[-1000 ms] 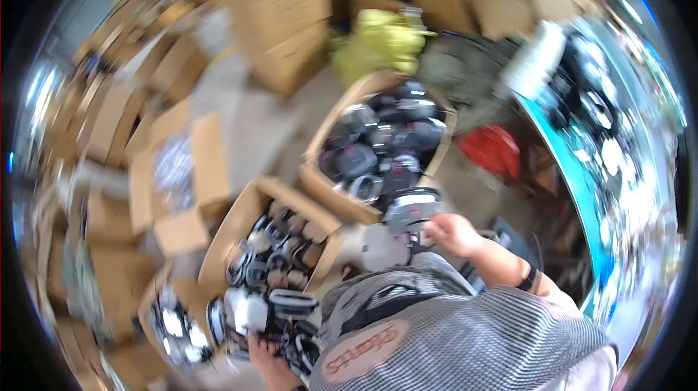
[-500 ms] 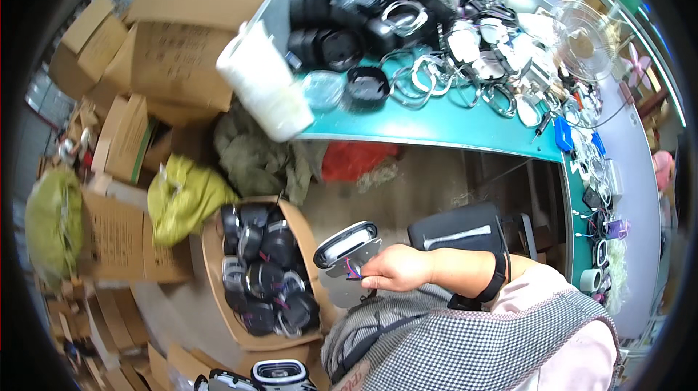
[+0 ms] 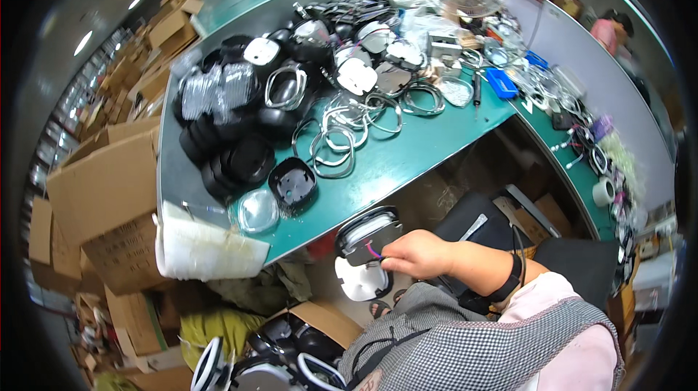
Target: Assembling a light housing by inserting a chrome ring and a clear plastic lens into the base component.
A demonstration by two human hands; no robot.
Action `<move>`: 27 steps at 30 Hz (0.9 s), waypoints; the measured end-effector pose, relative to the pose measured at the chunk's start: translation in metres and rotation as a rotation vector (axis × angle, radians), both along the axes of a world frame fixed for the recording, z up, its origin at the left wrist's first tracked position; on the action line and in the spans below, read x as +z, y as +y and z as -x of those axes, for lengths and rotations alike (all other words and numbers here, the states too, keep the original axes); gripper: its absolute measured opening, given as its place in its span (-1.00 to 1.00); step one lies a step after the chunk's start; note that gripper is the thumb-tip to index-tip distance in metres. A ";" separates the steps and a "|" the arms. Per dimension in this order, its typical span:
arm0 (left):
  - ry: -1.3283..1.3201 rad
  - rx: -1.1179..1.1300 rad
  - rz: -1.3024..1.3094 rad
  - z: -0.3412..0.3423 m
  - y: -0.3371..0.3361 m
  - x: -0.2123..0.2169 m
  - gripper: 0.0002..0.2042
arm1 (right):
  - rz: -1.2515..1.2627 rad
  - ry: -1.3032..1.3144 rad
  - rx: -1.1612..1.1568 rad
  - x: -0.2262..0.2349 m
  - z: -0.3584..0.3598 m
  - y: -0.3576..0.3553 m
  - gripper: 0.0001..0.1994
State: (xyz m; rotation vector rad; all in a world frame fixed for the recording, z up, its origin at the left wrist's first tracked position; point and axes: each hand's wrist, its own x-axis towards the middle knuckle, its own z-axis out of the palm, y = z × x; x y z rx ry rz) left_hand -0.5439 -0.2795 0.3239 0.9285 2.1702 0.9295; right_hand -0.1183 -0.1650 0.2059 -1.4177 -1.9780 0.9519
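Observation:
My right hand (image 3: 418, 254) is closed at mid-view, its fingers pinching thin red and blue wires (image 3: 373, 250). Beyond the fingertips are a black-rimmed rounded part (image 3: 368, 229) and a pale flat plate (image 3: 361, 280) with notched edges; how they join is hidden. A black band (image 3: 507, 278) circles my right wrist. My left hand is out of view. At the lower edge, white-rimmed rounded frames (image 3: 209, 366) stand by the carton (image 3: 327, 318), which holds black rounded housings (image 3: 280, 333).
A green workbench (image 3: 385, 173) carries stacked black housings (image 3: 251, 154), coiled light cables (image 3: 338, 151), white plates (image 3: 356, 76) and blue trays (image 3: 502, 83). A white foam roll (image 3: 211, 245) leans at its left corner. Cartons (image 3: 109, 194) crowd the left; a black chair (image 3: 472, 220) stands right.
The view has swung toward the bench, which now fills more of the middle. My right hand still holds the wired parts, and the pale plate now hangs below the black-rimmed part.

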 end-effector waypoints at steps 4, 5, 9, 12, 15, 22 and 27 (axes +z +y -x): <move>-0.092 -0.168 -0.099 -0.038 0.071 0.019 -0.78 | -0.055 0.062 -0.190 0.017 -0.018 -0.018 -0.71; -0.089 -0.185 -0.100 -0.044 0.085 0.024 -0.78 | -0.056 0.073 -0.243 0.020 -0.022 -0.024 -0.71; -0.167 -0.449 -0.214 -0.072 0.138 0.036 -0.81 | -0.144 0.161 -0.348 0.043 -0.035 -0.030 -0.76; -0.293 -0.533 -0.247 -0.103 0.175 0.038 -0.81 | -0.143 0.249 -0.421 0.058 -0.054 -0.020 -0.74; -0.238 -0.681 -0.409 -0.142 0.220 0.036 -0.71 | -0.122 0.490 -0.473 0.065 -0.086 0.005 -0.66; -0.251 -0.771 -0.492 -0.299 0.367 0.067 -0.72 | -0.281 0.664 -0.504 0.069 -0.209 0.112 -0.63; -0.178 -0.774 -0.517 -0.439 0.486 0.100 -0.71 | -0.274 0.655 -0.380 0.085 -0.317 0.201 -0.66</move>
